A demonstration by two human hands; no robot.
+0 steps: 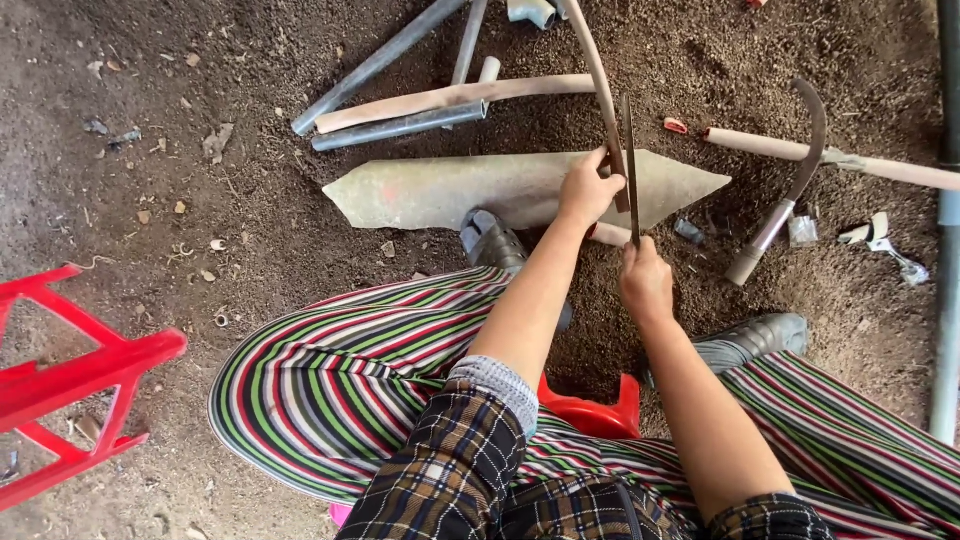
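The left hand has its fingers closed around one pale curved stick over one flat stone, the right hand grips one thin blade, and two grey pipes lie behind.

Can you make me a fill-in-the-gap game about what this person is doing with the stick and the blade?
1. The left hand grips a long tan ____ over the pointed stone slab.
2. The right hand holds a thin dark blade that stands almost ____.
3. The stool under the person is ____ in colour.
4. A curved sickle lies on the ____, right of the slab.

Missing words: stick; upright; red; ground
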